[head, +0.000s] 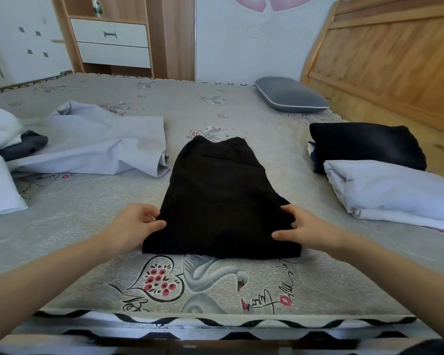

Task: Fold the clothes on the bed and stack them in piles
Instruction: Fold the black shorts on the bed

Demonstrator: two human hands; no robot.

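A pair of black shorts [221, 198] lies flat at the middle of the bed [87, 226], its waistband toward 12 o'clock and its wider hem toward 6 o'clock, near the bed's front edge. The left hand [136, 225] grips the shorts' hem corner at about 8 o'clock, thumb on top of the cloth and the fingers [151, 217] curled against its edge. The right hand [305, 228] pinches the opposite corner at about 4 o'clock, thumb laid across the fabric and the other fingers bent over the side.

At 10 o'clock a pale blue shirt [95, 144] lies spread and rumpled, unfolded, just beside the shorts. Past it, at 9 o'clock, sit white cloth [0, 129], a dark grey garment [23, 147] and another pale piece [0, 188] by the frame's edge.

At 3 o'clock a folded pale blue garment [390, 193] rests on the bed, and behind it, touching, lies a folded black garment [364, 144]. A grey pillow [290, 94] lies at 1 o'clock by the wooden headboard [395, 60].
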